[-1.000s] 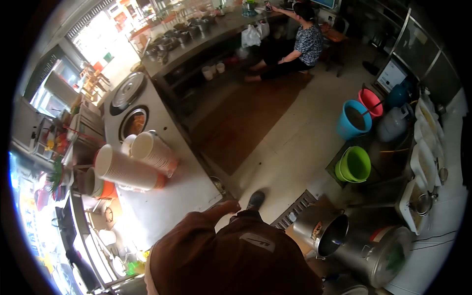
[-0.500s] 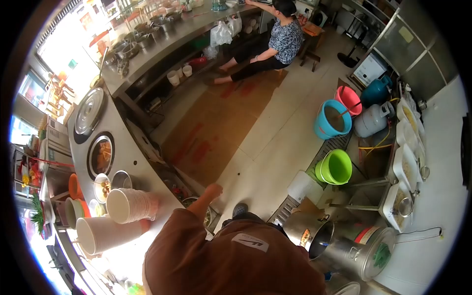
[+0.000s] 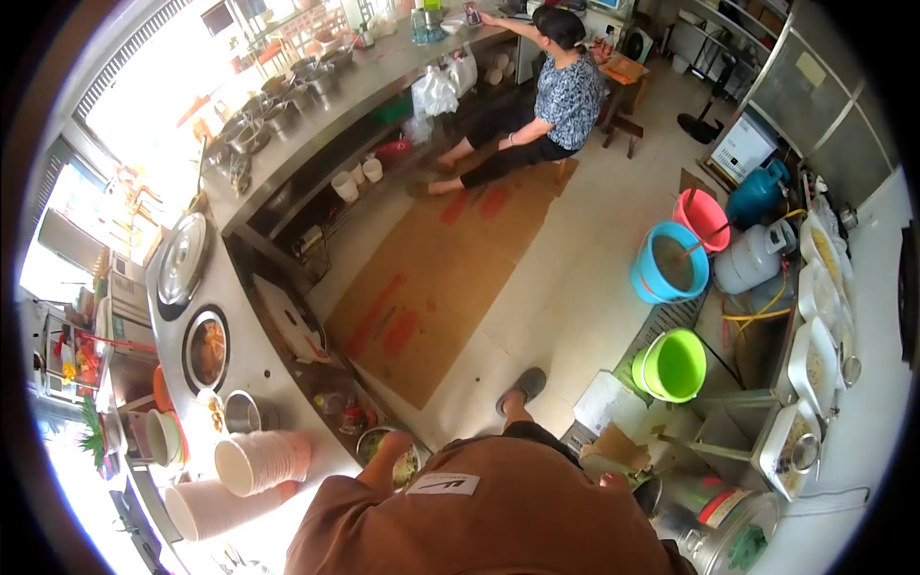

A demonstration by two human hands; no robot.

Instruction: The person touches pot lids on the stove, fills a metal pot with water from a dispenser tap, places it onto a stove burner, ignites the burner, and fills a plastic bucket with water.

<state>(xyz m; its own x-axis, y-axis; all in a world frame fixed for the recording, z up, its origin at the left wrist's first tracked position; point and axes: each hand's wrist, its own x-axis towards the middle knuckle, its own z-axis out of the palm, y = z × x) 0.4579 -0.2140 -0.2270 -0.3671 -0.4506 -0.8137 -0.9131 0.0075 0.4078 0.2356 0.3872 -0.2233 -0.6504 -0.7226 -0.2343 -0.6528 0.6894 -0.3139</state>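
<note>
My left hand [image 3: 391, 447] hangs low beside the counter, over the near side of a metal bowl [image 3: 407, 467] with greenish contents. Whether it touches the bowl, and how its fingers are set, I cannot make out. Only a small part of my right hand [image 3: 613, 480] shows past the brown shirt, near a cardboard piece [image 3: 613, 447] and the steel pots. Its fingers are mostly hidden. Stacked paper cups [image 3: 251, 464] stand on the counter to my left, near a steel container [image 3: 247, 412] and a round inset pot of food [image 3: 206, 350].
A seated person [image 3: 565, 101] reaches an arm onto the far counter. Flattened cardboard [image 3: 441, 287] covers part of the floor. Blue [image 3: 644, 278], pink [image 3: 714, 230] and green [image 3: 671, 366] buckets stand at right, near gas cylinders [image 3: 752, 257]. A large lidded pot [image 3: 738, 537] is close on my right.
My body has moved, and a foot in a grey clog now shows further forward. My left hand is lower, over the bowl. Part of my right hand has come into view.
</note>
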